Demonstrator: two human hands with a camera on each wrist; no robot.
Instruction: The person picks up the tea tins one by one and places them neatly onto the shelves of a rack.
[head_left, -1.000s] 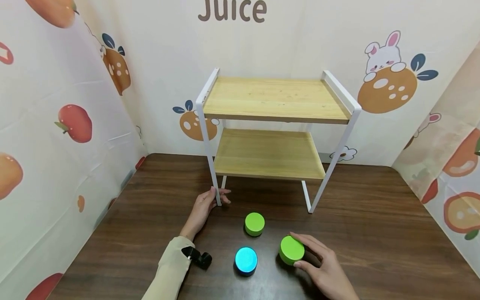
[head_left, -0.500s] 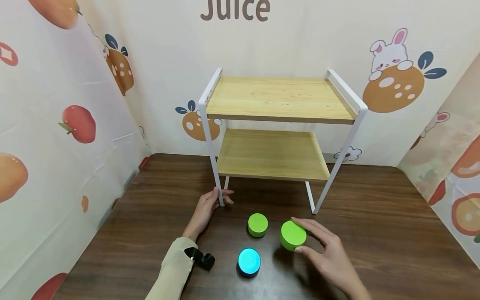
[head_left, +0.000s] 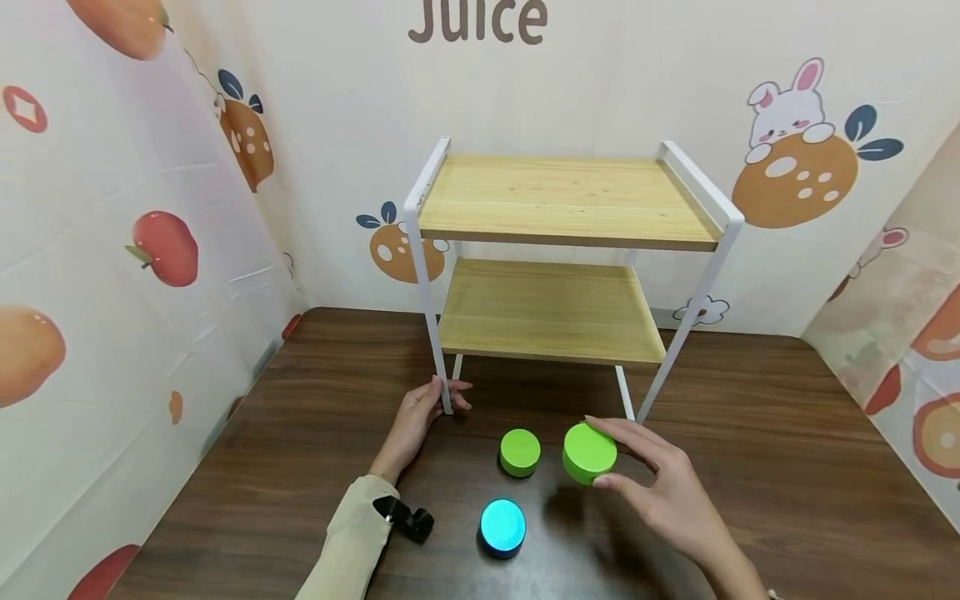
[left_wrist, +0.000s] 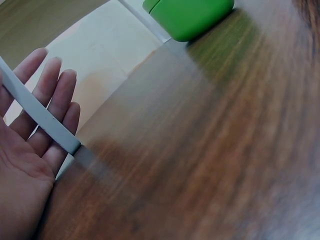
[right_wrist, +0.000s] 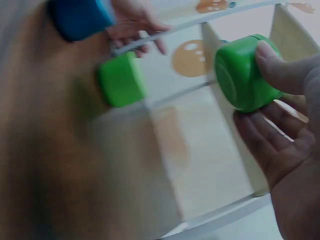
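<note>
My right hand (head_left: 663, 487) pinches a green round container (head_left: 589, 454) between thumb and fingers, lifted above the table; a seam near one end shows in the right wrist view. Fairly straight fingers of my left hand (head_left: 416, 417) lie at the front left leg (left_wrist: 42, 117) of a white-framed two-tier shelf (head_left: 562, 200), passing behind that leg. A second green container (head_left: 520, 452) stands on the table between my hands. Nearer to me stands a blue-topped container (head_left: 502, 527), dark lower down in the head view.
The shelf has two wooden boards, a top one and a lower board (head_left: 551, 308), on a dark wood table (head_left: 360, 358). Fruit-print cloth walls (head_left: 315, 125) close off the back and sides. A black wrist mount (head_left: 405, 518) sits on the left sleeve.
My right hand has raised the green container off the table and carried it forward, toward the shelf. My left hand stays at the shelf leg. The head view has shifted slightly.
</note>
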